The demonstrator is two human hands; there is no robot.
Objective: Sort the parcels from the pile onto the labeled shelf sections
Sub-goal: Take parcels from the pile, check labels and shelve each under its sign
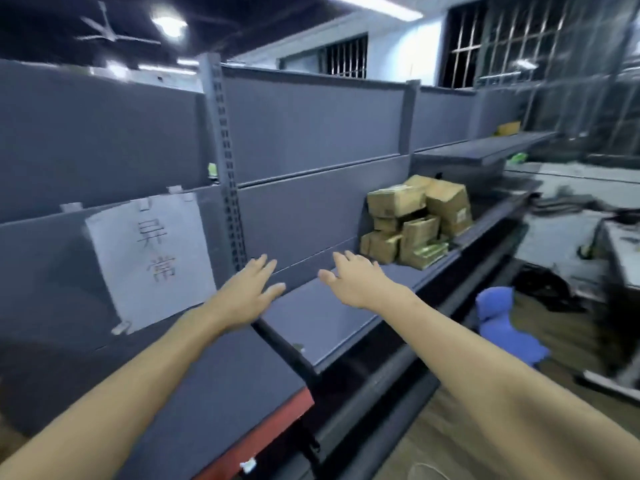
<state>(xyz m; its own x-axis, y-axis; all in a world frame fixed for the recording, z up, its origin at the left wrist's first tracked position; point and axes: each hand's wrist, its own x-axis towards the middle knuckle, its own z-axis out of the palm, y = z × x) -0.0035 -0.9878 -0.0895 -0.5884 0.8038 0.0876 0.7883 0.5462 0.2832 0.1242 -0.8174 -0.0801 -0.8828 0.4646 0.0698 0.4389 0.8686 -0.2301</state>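
Beyond the right grip (pixel 353 277), cardboard parcels (pixel 415 221) are sitting stacked on the shelf (pixel 322 327). Both grips are hovering released, holding nothing, with the paper label (pixel 149 261) left of the left grip (pixel 247 291). Likely risk: a careless reach nudging the uneven stack, toppling it.

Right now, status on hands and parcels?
Left hand and right hand open, empty, above the shelf. Cardboard parcels stacked farther right on it. Nothing between.
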